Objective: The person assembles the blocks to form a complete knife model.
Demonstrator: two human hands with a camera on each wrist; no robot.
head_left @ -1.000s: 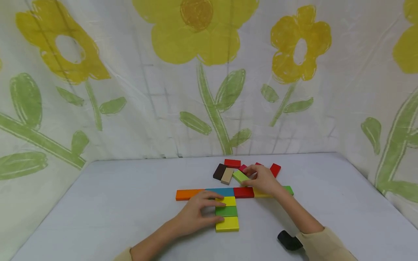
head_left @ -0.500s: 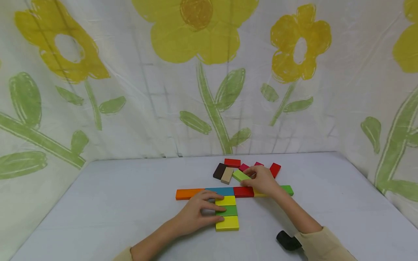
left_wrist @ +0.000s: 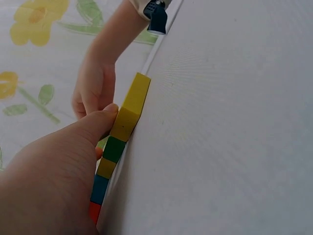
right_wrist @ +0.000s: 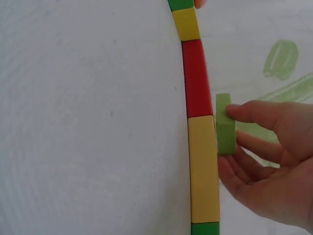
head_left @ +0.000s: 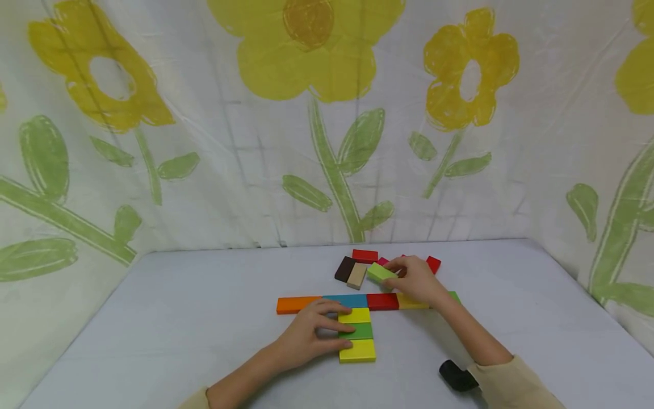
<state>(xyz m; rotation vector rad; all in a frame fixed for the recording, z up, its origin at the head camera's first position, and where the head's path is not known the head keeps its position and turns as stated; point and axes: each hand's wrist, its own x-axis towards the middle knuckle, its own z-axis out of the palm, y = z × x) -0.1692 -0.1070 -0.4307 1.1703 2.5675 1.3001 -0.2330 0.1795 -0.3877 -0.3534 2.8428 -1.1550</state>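
Observation:
My right hand (head_left: 416, 281) pinches a lime-green wooden block (head_left: 380, 273) between thumb and fingers, just behind a row of blocks. In the right wrist view this lime-green block (right_wrist: 226, 127) stands near the red block (right_wrist: 197, 78) and the pale yellow block (right_wrist: 204, 169). My left hand (head_left: 306, 335) rests its spread fingertips on a short column: a yellow block (head_left: 361, 315), a green block (head_left: 364, 331) and a nearer yellow block (head_left: 357, 353). That column meets the row under its blue block (head_left: 352, 300). In the left wrist view, the thumb touches the near yellow block (left_wrist: 131, 110).
The row runs from an orange block (head_left: 296, 305) at left to a green block (head_left: 454, 296) at right. Behind it lie a dark brown block (head_left: 344, 268), a tan block (head_left: 357, 276) and several red and pink ones. A black object (head_left: 457, 376) sits by the right sleeve.
The lime-green block, flat among the loose blocks before, now looks slightly raised and shifted right in my right hand's pinch. My left hand stays on the column.

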